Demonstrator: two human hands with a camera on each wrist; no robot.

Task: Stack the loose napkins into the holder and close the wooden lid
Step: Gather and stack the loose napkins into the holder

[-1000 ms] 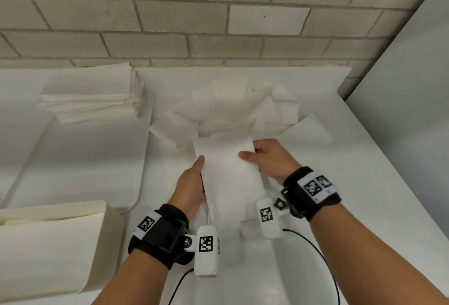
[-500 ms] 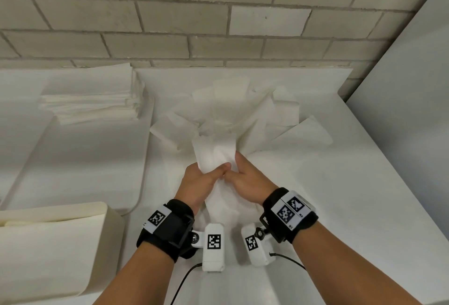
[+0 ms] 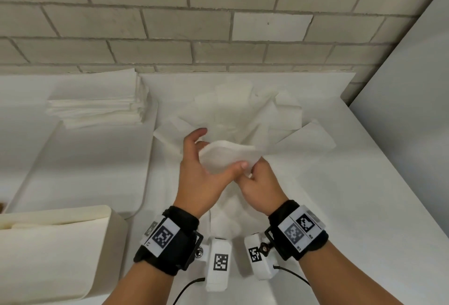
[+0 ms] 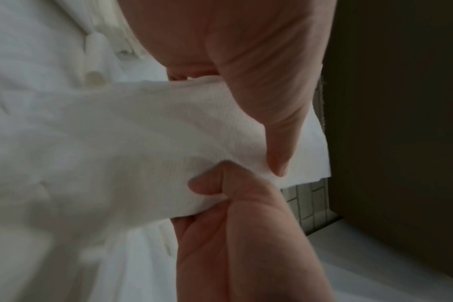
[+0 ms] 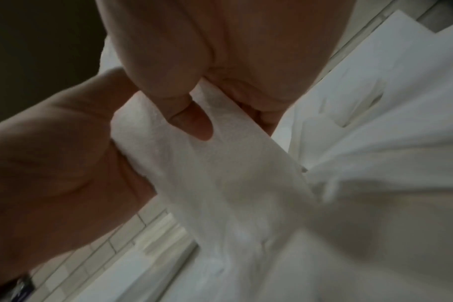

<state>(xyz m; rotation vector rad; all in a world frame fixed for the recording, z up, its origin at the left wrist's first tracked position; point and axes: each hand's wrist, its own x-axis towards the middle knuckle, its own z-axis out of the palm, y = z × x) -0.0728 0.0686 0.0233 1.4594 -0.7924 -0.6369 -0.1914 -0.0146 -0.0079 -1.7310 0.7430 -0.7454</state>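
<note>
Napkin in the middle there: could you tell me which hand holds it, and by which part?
Both hold the napkin: the left hand cups its left end, the right hand pinches its near right edge.

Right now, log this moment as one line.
left hand: holds napkin | right hand: pinches napkin | holder: open

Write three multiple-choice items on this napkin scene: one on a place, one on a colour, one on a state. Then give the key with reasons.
1. Where does the neat napkin stack lie?
A. far left
B. near right
C. inside the holder

2. What colour are the wristbands?
A. red
B. black
C. yellow

3. How is the napkin bundle held?
A. by neither hand
B. by the right hand alone
C. by both hands

Key: A, it sits at the far left by the brick wall; B, both bands are black; C, the left hand and right hand both grip it.
</note>
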